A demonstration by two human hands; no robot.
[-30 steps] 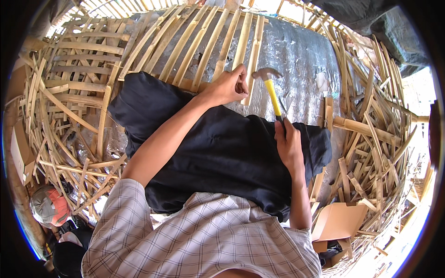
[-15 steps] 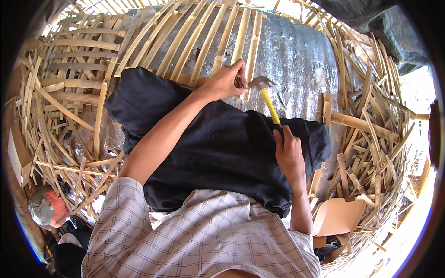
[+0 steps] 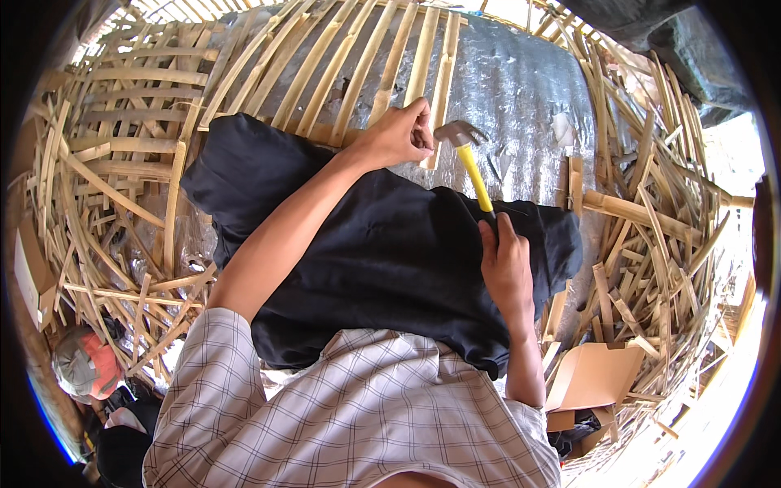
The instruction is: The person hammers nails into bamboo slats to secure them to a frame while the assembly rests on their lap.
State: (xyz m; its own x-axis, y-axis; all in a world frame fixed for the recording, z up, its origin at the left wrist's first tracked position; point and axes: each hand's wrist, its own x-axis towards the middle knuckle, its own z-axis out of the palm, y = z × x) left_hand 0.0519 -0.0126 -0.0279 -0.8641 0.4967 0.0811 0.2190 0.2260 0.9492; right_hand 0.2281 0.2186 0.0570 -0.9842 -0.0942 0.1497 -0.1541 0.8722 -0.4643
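Observation:
My right hand (image 3: 508,262) grips a claw hammer (image 3: 472,171) low on its black and yellow handle. The metal head is raised close to the fingertips of my left hand (image 3: 400,137). Thumb and fingers of that hand are pinched together over the near end of the rightmost bamboo slat (image 3: 443,89). Whatever sits in the pinch is too small to make out. Several similar slats lie side by side to the left, running away from me over a crosspiece. Dark cloth (image 3: 366,252) covers my lap beneath both arms.
Silvery sheeting (image 3: 521,106) spreads beyond the slats on the right. Loose bamboo strips (image 3: 643,268) pile up at the right, by an open cardboard box (image 3: 594,376). A woven bamboo lattice (image 3: 146,98) stands at far left. Someone in a grey and orange cap (image 3: 85,362) is at lower left.
The hammer head has risen slightly, tilting a little, and my right hand has lifted with it. My left hand keeps its pinch at the slat's end.

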